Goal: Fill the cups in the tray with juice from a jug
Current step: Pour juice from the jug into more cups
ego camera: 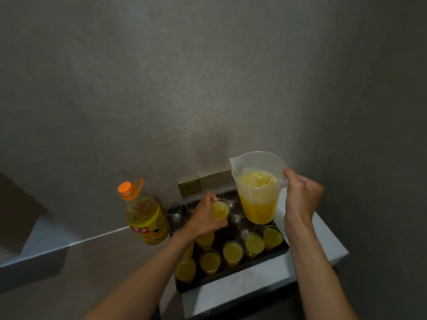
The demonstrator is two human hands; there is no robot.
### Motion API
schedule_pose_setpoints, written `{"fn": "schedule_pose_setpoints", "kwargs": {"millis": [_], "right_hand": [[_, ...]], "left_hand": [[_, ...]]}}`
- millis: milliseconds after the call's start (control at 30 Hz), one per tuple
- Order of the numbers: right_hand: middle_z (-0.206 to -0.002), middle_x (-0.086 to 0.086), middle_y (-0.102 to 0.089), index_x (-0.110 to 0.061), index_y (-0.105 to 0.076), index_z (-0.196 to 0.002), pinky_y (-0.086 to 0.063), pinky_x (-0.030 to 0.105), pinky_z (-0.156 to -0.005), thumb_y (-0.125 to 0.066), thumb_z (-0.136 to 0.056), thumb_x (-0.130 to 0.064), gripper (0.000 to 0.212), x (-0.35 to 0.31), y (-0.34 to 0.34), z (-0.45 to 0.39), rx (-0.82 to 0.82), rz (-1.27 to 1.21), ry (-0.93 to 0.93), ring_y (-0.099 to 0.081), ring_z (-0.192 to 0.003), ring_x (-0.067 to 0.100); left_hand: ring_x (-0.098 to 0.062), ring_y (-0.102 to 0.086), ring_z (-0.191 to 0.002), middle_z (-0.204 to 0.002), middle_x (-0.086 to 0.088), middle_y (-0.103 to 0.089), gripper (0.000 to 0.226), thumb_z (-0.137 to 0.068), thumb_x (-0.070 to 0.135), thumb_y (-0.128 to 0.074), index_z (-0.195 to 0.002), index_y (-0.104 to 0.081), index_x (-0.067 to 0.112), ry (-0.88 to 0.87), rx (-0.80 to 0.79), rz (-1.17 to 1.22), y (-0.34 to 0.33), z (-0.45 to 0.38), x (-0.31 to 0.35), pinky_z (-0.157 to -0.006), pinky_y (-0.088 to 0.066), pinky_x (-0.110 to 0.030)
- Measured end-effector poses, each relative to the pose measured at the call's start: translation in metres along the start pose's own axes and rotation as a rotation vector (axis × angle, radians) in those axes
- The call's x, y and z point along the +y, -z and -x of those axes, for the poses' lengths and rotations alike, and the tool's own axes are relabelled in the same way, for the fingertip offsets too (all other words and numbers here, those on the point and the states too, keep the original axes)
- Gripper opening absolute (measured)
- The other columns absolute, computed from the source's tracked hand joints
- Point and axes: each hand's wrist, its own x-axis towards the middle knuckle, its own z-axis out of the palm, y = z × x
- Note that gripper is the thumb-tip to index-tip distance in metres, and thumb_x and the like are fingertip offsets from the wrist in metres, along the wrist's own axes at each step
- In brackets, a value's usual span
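Holding: the left hand [203,218] grips a clear cup [220,210] with juice in it, fingers curled round its side, lifted above the far half of the tray [231,277].
Right hand [300,199]: curled round the handle of the jug [257,188], carrying it in the air over the tray's far right corner.
Jug: clear plastic, roughly upright, spout turned away from the right hand toward the far left; orange juice with foam on top fills more than half of it.
Tray: dark and rectangular, lying on the white bench [242,289] against the wall.
Filled cups [232,252]: the row along the tray's near edge and the row behind it hold juice; some are partly hidden by the left forearm.
Empty cups [236,213]: clear ones stand in the tray's far half, below the lifted cup and the jug; how many I cannot tell.
Bottle [145,215]: large, yellow, with an orange cap and carry loop, standing just left of the tray; its outline is blurred.
Socket plate [203,183]: on the wall just behind the tray's far edge.
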Motion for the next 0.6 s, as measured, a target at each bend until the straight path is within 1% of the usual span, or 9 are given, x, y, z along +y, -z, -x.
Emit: {"fn": "schedule_pose_setpoints", "kwargs": {"millis": [100,167,267,333,400,500,600], "right_hand": [[-0.047,-0.008,-0.029,-0.016,-0.043,-0.05,-0.037,0.033,-0.065,-0.073,-0.087,-0.018,0.048,0.003,0.004,-0.009,0.018,-0.004,0.003,-0.028,-0.054,0.018],[-0.044,-0.011,-0.029,-0.019,-0.04,-0.047,-0.035,0.031,-0.061,-0.073,-0.088,-0.015,0.053,0.005,0.006,-0.014,0.018,-0.011,0.007,-0.027,-0.051,0.017],[-0.044,-0.008,-0.031,-0.019,-0.042,-0.047,-0.037,0.033,-0.061,-0.073,-0.087,-0.015,0.051,0.012,0.01,-0.02,0.013,-0.016,0.013,-0.029,-0.052,0.018],[-0.048,-0.002,-0.032,-0.017,-0.045,-0.048,-0.037,0.035,-0.061,-0.073,-0.087,-0.017,0.047,0.017,0.013,-0.024,0.018,-0.005,0.018,-0.029,-0.055,0.02],[-0.049,0.001,-0.032,-0.016,-0.046,-0.048,-0.037,0.035,-0.06,-0.073,-0.087,-0.017,0.047,0.022,0.015,-0.028,0.022,0.011,0.017,-0.029,-0.054,0.021],[-0.048,0.001,-0.033,-0.015,-0.047,-0.048,-0.04,0.036,-0.062,-0.073,-0.087,-0.018,0.047,0.027,0.016,-0.032,0.031,0.021,0.015,-0.031,-0.054,0.021],[-0.045,-0.004,-0.034,-0.015,-0.046,-0.048,-0.045,0.035,-0.067,-0.072,-0.089,-0.018,0.048,0.03,0.016,-0.035,0.041,0.028,-0.006,-0.031,-0.053,0.02]], "left_hand": [[-0.014,-0.06,-0.1,-0.112,0.003,-0.057,0.065,-0.065,0.039,-0.086,-0.112,-0.042,0.028,-0.017,-0.066,-0.074,-0.002,-0.008,-0.006,-0.084,-0.058,-0.045],[-0.014,-0.06,-0.1,-0.112,0.004,-0.057,0.064,-0.064,0.04,-0.086,-0.111,-0.043,0.03,-0.023,-0.105,-0.108,-0.004,-0.012,-0.011,-0.084,-0.059,-0.045],[-0.014,-0.056,-0.101,-0.113,0.006,-0.053,0.061,-0.065,0.041,-0.086,-0.108,-0.044,0.03,-0.065,-0.119,-0.189,-0.007,-0.015,-0.017,-0.086,-0.056,-0.043],[-0.016,-0.049,-0.107,-0.117,0.007,-0.049,0.064,-0.065,0.041,-0.086,-0.114,-0.046,0.029,-0.105,-0.126,-0.268,-0.01,-0.017,-0.022,-0.09,-0.051,-0.041],[-0.017,-0.045,-0.113,-0.122,0.007,-0.047,0.071,-0.066,0.043,-0.086,-0.124,-0.047,0.028,-0.135,-0.132,-0.312,-0.012,-0.019,-0.026,-0.095,-0.047,-0.04],[-0.015,-0.043,-0.12,-0.129,0.011,-0.046,0.076,-0.065,0.047,-0.083,-0.131,-0.048,0.034,-0.173,-0.144,-0.316,-0.017,-0.02,-0.031,-0.102,-0.043,-0.04],[-0.014,-0.042,-0.123,-0.136,0.015,-0.043,0.076,-0.065,0.05,-0.079,-0.134,-0.047,0.04,-0.21,-0.176,-0.357,-0.022,-0.021,-0.036,-0.102,-0.044,-0.039]]}}
